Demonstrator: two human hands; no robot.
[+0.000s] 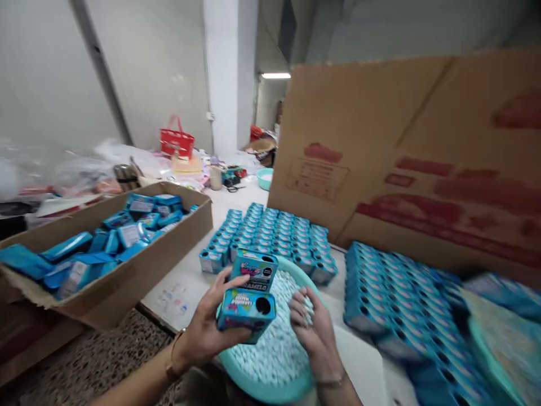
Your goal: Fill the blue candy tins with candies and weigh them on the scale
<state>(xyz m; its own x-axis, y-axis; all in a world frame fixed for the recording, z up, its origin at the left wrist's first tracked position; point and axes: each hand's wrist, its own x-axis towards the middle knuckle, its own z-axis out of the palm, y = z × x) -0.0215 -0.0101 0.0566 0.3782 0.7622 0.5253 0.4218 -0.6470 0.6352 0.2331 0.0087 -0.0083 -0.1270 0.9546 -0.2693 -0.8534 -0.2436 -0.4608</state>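
My left hand point(207, 321) is closed around two small blue candy boxes, one near box point(245, 309) and one behind it point(256, 269), both printed with "CARAMELO" lettering. The near box shows a dark round spot on its upper face. Under both hands is a turquoise basin point(270, 393) full of small pale candies point(281, 352). Over its right side, my right hand point(315, 330) has its fingers curled around a few pale candies point(309, 309). Part of the basin is hidden behind the boxes and hands.
Rows of matching boxes point(274, 231) stand behind the basin, with a larger block of them point(393, 293) at right. A carton point(169, 248) of jumbled blue boxes is at left. Upright cardboard point(359, 124) forms a barrier behind. Another turquoise basin point(486, 349) sits at far right.
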